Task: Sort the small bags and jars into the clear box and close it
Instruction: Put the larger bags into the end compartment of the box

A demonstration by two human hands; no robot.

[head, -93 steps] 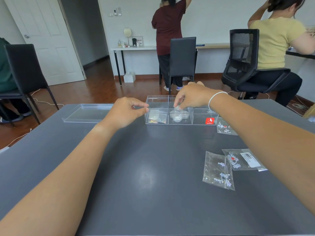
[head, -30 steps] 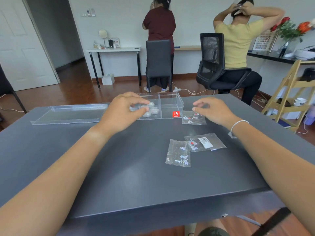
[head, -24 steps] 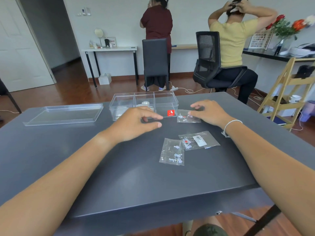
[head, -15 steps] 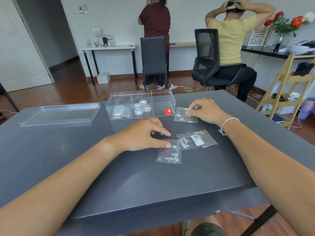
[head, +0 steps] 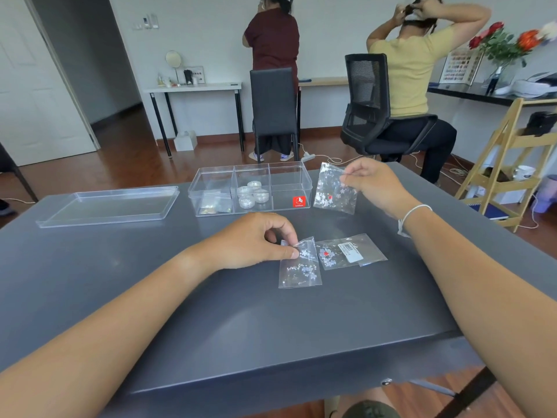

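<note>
Both hands now pinched bags: your right hand [head: 376, 185] had lifted one bag [head: 333, 190] off the table [head: 211, 312], your left hand [head: 256, 241] gripped the near bag [head: 300, 268].

The room is evenly and brightly lit, with soft light from above leaving a pale, diffuse sheen on the dark grey table [head: 211, 312] just in front of the forearms and only faint shadows beneath the hands. Small glints show on the clear box [head: 250, 188] at the far side of the table and on the lid [head: 108, 205] to its left. Wide-angle distortion bends the door frame and stretches the forearms toward the lower corners, and focus stays fairly sharp throughout, with slight softness at the edges.
</note>
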